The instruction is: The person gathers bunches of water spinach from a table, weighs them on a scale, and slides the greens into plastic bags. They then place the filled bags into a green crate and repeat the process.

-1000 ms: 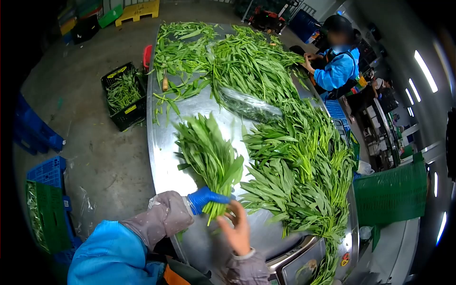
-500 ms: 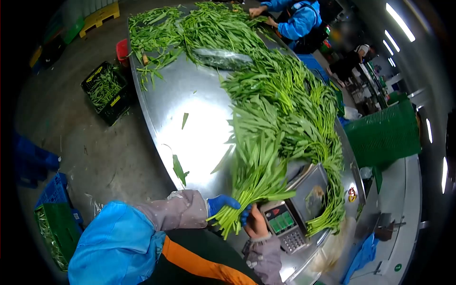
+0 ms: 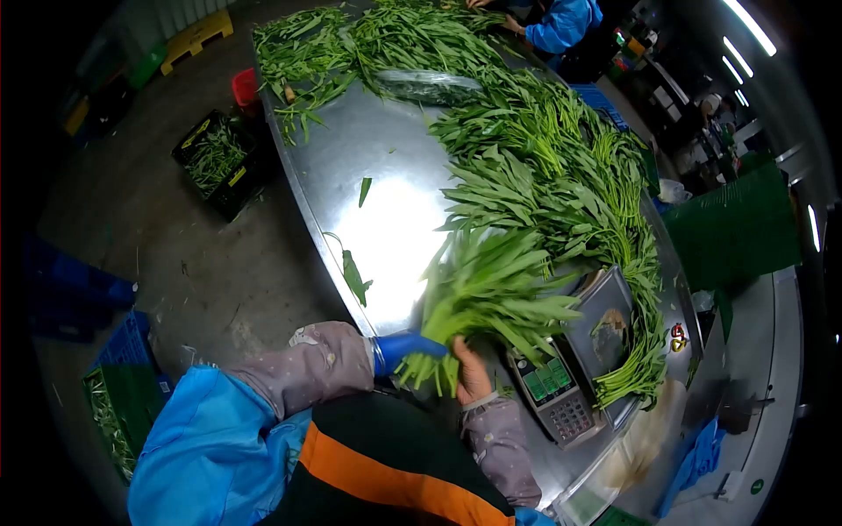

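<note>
My left hand [image 3: 405, 350], in a blue glove, is closed around the stems of a bunch of water spinach [image 3: 495, 294]. On the other side of the same stems, my right hand [image 3: 472, 372] is also closed, its fingers partly hidden. Leaves of the bunch fan out away from me, blurred by motion, and hang over the edge of a digital scale [image 3: 568, 414] with a lit green display. Another bunch of greens [image 3: 638, 364] lies along the far side of the scale's metal pan [image 3: 601, 320], stem ends toward me.
Loose greens [image 3: 526, 167] cover the far and right parts of the metal table [image 3: 329, 167], with a plastic-wrapped bundle [image 3: 430, 86] among them. Black [image 3: 232, 188] and green [image 3: 132, 412] crates stand on the floor at left. A co-worker in a blue sleeve [image 3: 566, 26] handles greens at the far end.
The held bunch has swung: its leaves now lean right, over the scale's display edge. My right hand has moved up along the stems. The whole view has shifted slightly.
</note>
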Motion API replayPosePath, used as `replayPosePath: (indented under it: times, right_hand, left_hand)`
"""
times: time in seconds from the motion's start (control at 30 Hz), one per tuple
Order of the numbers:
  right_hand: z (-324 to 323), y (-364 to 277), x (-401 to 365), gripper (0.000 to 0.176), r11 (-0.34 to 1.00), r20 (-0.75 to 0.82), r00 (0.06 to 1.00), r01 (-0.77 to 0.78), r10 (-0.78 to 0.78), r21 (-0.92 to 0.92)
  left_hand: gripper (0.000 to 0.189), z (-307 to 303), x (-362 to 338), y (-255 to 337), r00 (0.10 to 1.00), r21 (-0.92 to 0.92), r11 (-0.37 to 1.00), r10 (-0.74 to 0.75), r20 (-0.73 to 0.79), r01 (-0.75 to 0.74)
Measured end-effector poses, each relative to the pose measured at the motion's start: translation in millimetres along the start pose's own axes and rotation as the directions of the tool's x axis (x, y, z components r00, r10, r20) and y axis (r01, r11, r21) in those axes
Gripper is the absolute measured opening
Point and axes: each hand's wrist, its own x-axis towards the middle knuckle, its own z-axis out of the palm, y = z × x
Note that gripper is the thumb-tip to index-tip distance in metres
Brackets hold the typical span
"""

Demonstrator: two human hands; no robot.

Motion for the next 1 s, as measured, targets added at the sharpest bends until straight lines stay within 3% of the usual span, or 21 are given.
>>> replayPosePath:
  times: [0.03,0.07,0.1,0.17,0.2,0.3,0.33,0.4,0.47,0.53,0.57,0.63,0.67,0.77,0.8,0.87,0.9,0.93,0.97,1.0]
  right_hand:
    - [-13,10,5,0.037,0.996,-0.026,0.997,-0.073,0.072,-0.045]
    - [-11,20,7,0.031,0.996,0.011,0.998,-0.057,0.058,-0.066]
    - [-13,22,7,0.029,0.996,0.037,0.997,-0.061,0.063,-0.060]
    - [-11,23,2,0.026,0.997,0.084,0.994,-0.069,0.072,-0.038]
    - [-18,24,6,0.027,0.997,0.074,0.995,-0.069,0.072,-0.042]
    - [-15,28,16,0.027,0.989,0.032,0.994,-0.109,0.106,0.099]
    - [-14,27,15,0.026,0.995,0.038,0.995,-0.090,0.088,0.034]
    - [1,17,3,0.026,0.994,0.055,0.997,-0.048,0.054,-0.099]
    - [4,21,-16,0.028,0.997,0.076,0.995,-0.058,0.062,-0.056]
    - [4,17,-32,0.033,0.991,0.030,0.991,-0.130,0.129,0.025]
    - [3,15,-30,0.033,0.998,0.073,0.995,-0.067,0.068,-0.014]
    - [6,20,-25,0.033,0.996,0.150,0.988,0.057,-0.045,-0.075]
    - [35,3,-31,0.038,0.973,0.104,0.995,0.025,-0.002,-0.228]
    - [41,-2,-25,0.042,0.940,-0.049,0.980,0.168,-0.191,-0.296]
    - [42,-14,-28,0.042,0.908,-0.026,0.951,0.285,-0.307,-0.307]
    - [44,-48,-50,0.041,0.806,0.022,0.856,0.493,-0.516,-0.328]
    - [48,-79,-66,0.038,0.795,-0.032,0.827,0.528,-0.561,-0.298]
    - [32,-115,-82,0.031,0.781,-0.048,0.851,0.456,-0.523,-0.427]
    - [25,-151,-99,0.026,0.743,-0.085,0.826,0.451,-0.558,-0.495]
    - [7,-184,-111,0.023,0.755,-0.136,0.810,0.454,-0.571,-0.473]
  left_hand:
    - [0.032,-9,6,-12,0.993,-0.270,0.956,-0.113,0.025,0.116]
    - [0.030,-13,9,-19,0.982,-0.258,0.951,-0.184,-0.031,0.170]
    - [0.029,-13,11,-28,0.988,-0.360,0.925,-0.147,-0.042,0.122]
    - [0.029,-18,9,-27,0.979,-0.366,0.913,-0.202,-0.025,0.179]
    - [0.032,-22,14,-30,0.992,-0.352,0.930,-0.124,-0.018,0.110]
    - [0.037,-12,10,-25,0.976,0.039,0.999,0.012,-0.216,-0.004]
    - [0.043,-23,21,-34,0.963,0.190,0.982,0.042,-0.265,0.009]
    - [0.045,-9,-4,-23,0.972,0.341,0.938,0.129,-0.197,-0.055]
    - [0.048,-9,-18,-27,0.975,0.427,0.891,0.207,-0.077,-0.156]
    - [0.046,-2,-23,-34,0.960,0.433,0.893,0.216,-0.177,-0.121]
    - [0.048,4,-24,-30,0.954,0.460,0.882,0.218,-0.207,-0.102]
    - [0.051,17,-23,-20,0.962,0.545,0.817,0.265,-0.066,-0.188]
    - [0.053,22,-21,-21,0.962,0.579,0.783,0.273,0.007,-0.227]
    - [0.056,28,5,-31,0.919,0.577,0.730,0.380,0.101,-0.366]
    - [0.068,34,6,-24,0.883,0.604,0.655,0.420,0.209,-0.455]
    - [0.072,57,-12,-14,0.905,0.515,0.745,0.371,0.207,-0.423]
    - [0.074,65,-16,-10,0.916,0.469,0.787,0.343,0.209,-0.401]
    - [0.076,57,-13,-8,0.945,0.407,0.859,0.229,0.234,-0.309]
    - [0.065,56,-21,3,0.963,0.251,0.941,0.176,0.206,-0.226]
    - [0.059,45,-20,5,0.984,0.236,0.959,0.128,0.127,-0.155]
